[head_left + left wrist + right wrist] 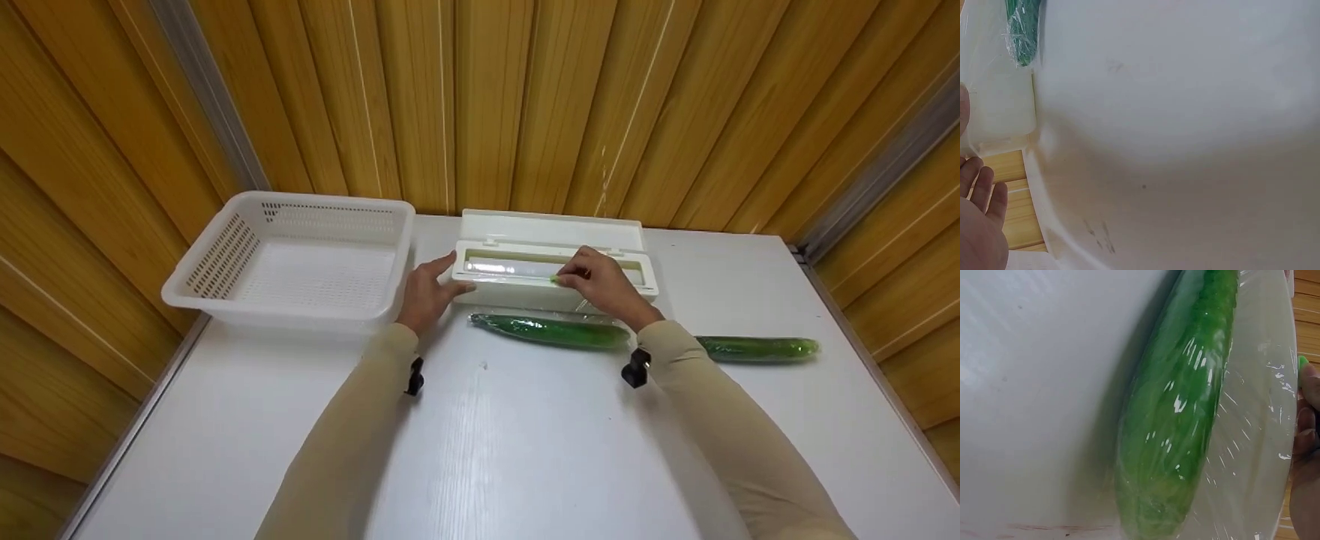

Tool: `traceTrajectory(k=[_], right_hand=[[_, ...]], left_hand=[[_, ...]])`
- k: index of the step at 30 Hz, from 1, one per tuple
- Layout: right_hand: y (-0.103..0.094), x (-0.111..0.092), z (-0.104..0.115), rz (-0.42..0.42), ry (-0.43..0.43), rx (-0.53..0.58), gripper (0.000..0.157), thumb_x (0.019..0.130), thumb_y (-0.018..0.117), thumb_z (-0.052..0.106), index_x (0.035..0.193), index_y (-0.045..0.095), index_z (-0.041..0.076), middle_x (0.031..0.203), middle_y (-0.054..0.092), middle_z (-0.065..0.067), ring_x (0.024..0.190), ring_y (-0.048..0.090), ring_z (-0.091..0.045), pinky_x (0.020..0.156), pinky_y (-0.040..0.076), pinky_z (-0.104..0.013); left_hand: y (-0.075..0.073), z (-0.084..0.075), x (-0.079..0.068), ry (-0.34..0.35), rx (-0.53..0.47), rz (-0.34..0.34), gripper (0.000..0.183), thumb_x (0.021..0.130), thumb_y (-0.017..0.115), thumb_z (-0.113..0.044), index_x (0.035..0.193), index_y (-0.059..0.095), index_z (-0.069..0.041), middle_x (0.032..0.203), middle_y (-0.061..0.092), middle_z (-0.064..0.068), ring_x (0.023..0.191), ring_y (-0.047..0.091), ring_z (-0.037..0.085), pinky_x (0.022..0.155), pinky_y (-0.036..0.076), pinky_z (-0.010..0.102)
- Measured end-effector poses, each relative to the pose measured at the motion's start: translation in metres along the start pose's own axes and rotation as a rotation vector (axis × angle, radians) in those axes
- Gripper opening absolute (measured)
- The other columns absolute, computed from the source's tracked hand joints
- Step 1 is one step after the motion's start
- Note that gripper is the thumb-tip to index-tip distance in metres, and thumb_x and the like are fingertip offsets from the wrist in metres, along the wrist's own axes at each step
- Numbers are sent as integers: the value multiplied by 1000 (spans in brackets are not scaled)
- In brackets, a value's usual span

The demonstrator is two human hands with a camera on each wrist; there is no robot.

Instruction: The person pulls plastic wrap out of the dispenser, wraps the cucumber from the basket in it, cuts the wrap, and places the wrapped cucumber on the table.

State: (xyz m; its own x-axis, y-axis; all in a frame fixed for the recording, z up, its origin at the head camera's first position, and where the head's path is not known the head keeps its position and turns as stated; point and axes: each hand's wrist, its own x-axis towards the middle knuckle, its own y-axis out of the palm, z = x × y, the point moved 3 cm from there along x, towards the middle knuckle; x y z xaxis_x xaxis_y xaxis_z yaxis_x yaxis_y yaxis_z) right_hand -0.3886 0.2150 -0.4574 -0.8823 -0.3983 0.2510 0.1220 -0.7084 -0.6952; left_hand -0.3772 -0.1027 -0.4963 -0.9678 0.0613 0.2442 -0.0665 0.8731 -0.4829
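A white cling film dispenser (502,291) stands with its lid (551,225) raised and film stretched along its front. My left hand (426,296) grips its left end, thumb at the front. My right hand (604,283) pinches a small green slider (555,279) on the dispenser's front edge, right of the middle. A film-covered cucumber (555,332) lies just in front of the dispenser. In the right wrist view, film runs from this cucumber (1179,405) up over the dispenser's front (1266,416). Another wrapped cucumber (757,349) lies farther right, partly behind my right sleeve.
To the left stands a white slotted basket (300,315). All of this is on a white table (480,450). Behind it rises a wood-patterned wall (487,105), close to the raised lid.
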Motion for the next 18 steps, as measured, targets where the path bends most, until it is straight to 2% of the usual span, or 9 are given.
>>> traceTrajectory(k=[5,9,13,18], right_hand=[[-3,-3,-4,-5,24,13,8,99,77,10,103,78,4,100,61,-6,89,55,-21,77,46,-25],[-7,-7,-4,-9,-17,-25,10,99,77,12,103,79,3,98,61,-7,86,55,-21,75,46,-27],[-14,-12,-10,-30,-22,-54,8,98,78,9,101,78,2,96,61,-6,85,54,-19,73,44,-26],[-22,-19,-15,-52,-50,-71,7,96,80,7,101,79,3,95,61,-6,82,53,-18,72,44,-24]], left_hand=[[1,0,1,-2,9,5,73,89,88,-18,151,54,-3,154,54,9,146,48,25,120,36,37],[2,-1,1,-4,19,6,72,89,87,-18,152,54,-4,154,53,8,146,48,25,120,37,37],[3,-1,2,-4,15,19,71,91,86,-19,153,53,-6,155,52,6,147,46,23,121,36,36],[2,2,2,-16,-6,2,73,88,88,-20,152,55,-6,154,54,6,146,48,23,119,38,36]])
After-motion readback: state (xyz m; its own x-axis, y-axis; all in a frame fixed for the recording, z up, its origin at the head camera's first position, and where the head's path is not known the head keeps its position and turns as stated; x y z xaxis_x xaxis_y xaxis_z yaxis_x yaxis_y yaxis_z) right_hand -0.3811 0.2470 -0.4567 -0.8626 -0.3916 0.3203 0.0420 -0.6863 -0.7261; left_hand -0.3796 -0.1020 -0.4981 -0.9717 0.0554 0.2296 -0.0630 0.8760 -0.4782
